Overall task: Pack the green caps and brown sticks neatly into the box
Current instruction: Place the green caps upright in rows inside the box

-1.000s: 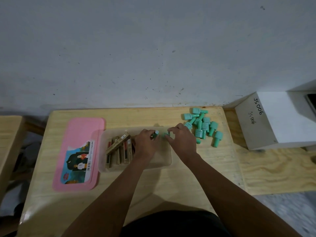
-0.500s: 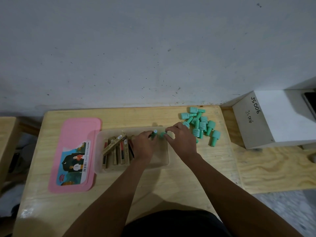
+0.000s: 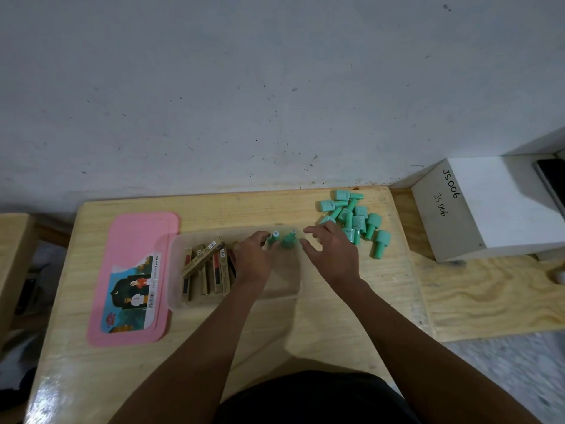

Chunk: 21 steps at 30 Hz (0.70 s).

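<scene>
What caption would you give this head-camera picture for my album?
Left hand holds a green cap in the clear box beside brown sticks; right hand hovers open.

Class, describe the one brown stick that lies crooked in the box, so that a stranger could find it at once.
On the wooden table, find the clear box beside the pink lid. Brown sticks lie side by side in its left half. The slanted stick alone lies diagonally across the tops of the others, with a barcode at its far end.
</scene>
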Each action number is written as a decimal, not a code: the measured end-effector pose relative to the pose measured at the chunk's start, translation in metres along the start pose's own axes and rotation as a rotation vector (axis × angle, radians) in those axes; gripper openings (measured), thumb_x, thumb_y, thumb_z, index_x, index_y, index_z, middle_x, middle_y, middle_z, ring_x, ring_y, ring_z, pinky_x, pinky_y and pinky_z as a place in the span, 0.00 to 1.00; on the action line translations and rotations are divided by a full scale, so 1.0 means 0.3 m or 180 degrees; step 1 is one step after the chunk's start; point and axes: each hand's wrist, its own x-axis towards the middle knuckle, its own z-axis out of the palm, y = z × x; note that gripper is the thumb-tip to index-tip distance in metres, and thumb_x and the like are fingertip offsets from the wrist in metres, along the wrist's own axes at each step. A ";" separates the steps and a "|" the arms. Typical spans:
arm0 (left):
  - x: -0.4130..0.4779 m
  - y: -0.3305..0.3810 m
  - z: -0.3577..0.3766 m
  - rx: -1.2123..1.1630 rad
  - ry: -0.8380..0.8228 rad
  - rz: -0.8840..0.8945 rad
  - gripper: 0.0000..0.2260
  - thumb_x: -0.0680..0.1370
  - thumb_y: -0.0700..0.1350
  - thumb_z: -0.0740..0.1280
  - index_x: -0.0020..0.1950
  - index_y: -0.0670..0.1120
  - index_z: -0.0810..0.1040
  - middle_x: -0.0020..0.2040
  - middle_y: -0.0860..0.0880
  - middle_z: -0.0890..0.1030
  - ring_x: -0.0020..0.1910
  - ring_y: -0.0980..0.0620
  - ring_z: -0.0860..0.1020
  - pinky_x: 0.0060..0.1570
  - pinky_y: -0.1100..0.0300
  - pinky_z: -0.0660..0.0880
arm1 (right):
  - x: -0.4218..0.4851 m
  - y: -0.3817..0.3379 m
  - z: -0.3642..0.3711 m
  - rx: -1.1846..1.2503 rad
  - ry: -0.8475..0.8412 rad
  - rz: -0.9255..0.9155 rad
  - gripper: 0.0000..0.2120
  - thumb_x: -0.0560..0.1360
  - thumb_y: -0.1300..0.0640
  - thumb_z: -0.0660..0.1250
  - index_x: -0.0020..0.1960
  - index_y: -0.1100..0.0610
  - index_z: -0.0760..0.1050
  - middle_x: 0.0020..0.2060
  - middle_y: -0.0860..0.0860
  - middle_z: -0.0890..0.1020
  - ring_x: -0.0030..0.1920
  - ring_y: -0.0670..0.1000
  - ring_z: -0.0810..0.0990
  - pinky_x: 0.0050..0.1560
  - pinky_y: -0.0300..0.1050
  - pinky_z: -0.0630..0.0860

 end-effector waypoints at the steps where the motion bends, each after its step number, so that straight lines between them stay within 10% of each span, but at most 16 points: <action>1: -0.002 0.001 -0.007 0.0010 -0.0003 0.0021 0.14 0.72 0.46 0.73 0.56 0.43 0.81 0.51 0.44 0.84 0.51 0.49 0.82 0.55 0.52 0.79 | -0.014 0.012 -0.011 0.0049 0.0032 0.0027 0.11 0.72 0.46 0.71 0.54 0.46 0.81 0.47 0.44 0.79 0.45 0.44 0.79 0.34 0.42 0.76; 21: 0.009 0.038 -0.053 0.0545 -0.0106 0.0492 0.09 0.74 0.45 0.71 0.53 0.47 0.82 0.47 0.47 0.83 0.44 0.49 0.79 0.46 0.51 0.78 | 0.079 -0.040 -0.021 -0.0399 -0.0504 -0.0480 0.12 0.76 0.45 0.65 0.55 0.47 0.81 0.50 0.47 0.79 0.51 0.50 0.78 0.40 0.44 0.72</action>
